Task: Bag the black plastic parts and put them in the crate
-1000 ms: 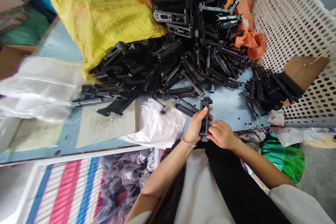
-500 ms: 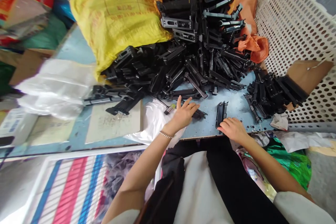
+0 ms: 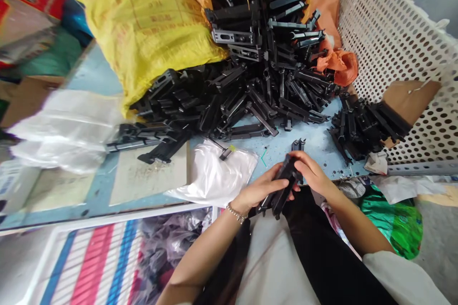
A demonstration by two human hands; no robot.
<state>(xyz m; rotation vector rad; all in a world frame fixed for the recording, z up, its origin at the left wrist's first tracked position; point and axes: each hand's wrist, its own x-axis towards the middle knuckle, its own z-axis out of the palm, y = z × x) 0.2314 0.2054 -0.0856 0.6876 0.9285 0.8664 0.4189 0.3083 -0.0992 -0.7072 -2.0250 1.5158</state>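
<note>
My left hand [image 3: 258,189] is closed round a long black plastic part [image 3: 280,189], holding it slanted over the near edge of the blue table [image 3: 310,139]. My right hand [image 3: 310,170] grips the upper end of the same part, fingers curled over it. Just beyond the hands, another black plastic piece [image 3: 297,144] lies flat on the table. A big heap of black plastic parts [image 3: 246,76] covers the table behind it.
A yellow sack [image 3: 143,19] and an orange bag [image 3: 336,62] lie against the heap. A second small stack of black parts [image 3: 365,124] sits right, by a white perforated basket [image 3: 397,43]. Clear plastic bags [image 3: 218,176] lie left of my hands.
My left hand picked a black part off the table and drew it back to the near edge. My right hand left the piece lying flat and closed on the held part's upper end.
</note>
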